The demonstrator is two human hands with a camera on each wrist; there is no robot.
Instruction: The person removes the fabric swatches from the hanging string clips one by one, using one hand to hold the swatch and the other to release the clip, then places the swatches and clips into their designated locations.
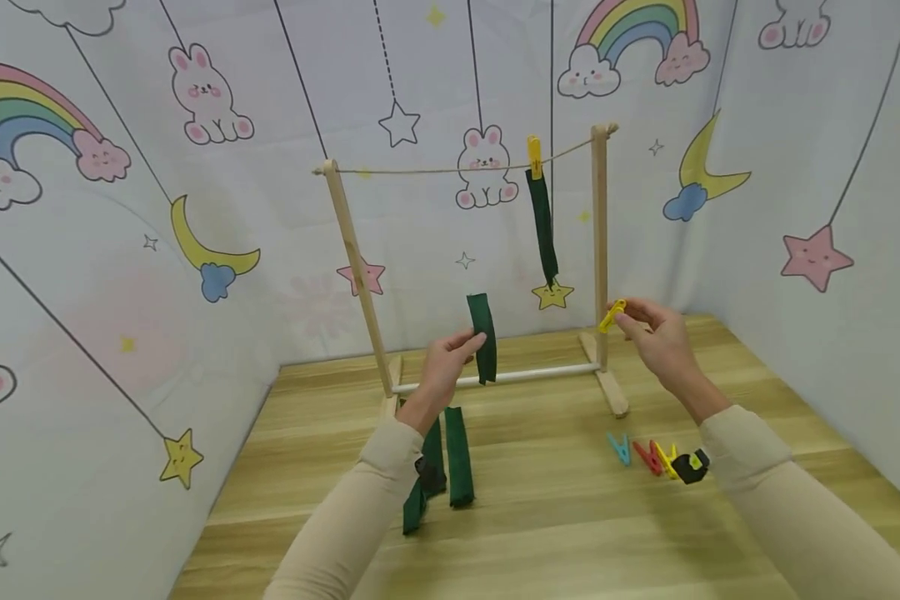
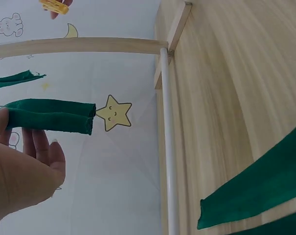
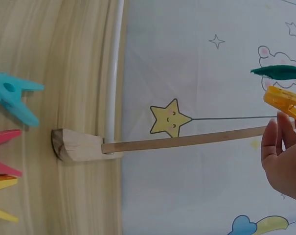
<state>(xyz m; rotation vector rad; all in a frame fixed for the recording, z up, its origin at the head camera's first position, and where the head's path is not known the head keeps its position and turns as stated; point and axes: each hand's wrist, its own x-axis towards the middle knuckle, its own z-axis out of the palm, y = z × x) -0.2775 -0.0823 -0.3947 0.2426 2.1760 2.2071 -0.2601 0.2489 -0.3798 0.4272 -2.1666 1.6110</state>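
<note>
In the head view my left hand (image 1: 447, 367) pinches a folded strip of dark green cloth (image 1: 483, 337), held upright before the rack's white bottom bar. My right hand (image 1: 662, 343) grips a yellow clothespin (image 1: 612, 317) between thumb and fingers, beside the right post. Another green cloth strip (image 1: 543, 225) hangs from the rope (image 1: 435, 172), fastened by a second yellow clothespin (image 1: 535, 158). The left wrist view shows the held green cloth (image 2: 50, 115) sticking out past my left fingertips. In the right wrist view the yellow clothespin (image 3: 284, 102) is partly cut off.
The wooden rack (image 1: 600, 250) stands at the table's back. Green cloth strips (image 1: 459, 457) lie at the table's left, partly behind my left sleeve. A blue clothespin (image 1: 619, 448), a red clothespin (image 1: 648, 457), a yellow clothespin (image 1: 667, 460) and a black object (image 1: 692, 468) lie at the right.
</note>
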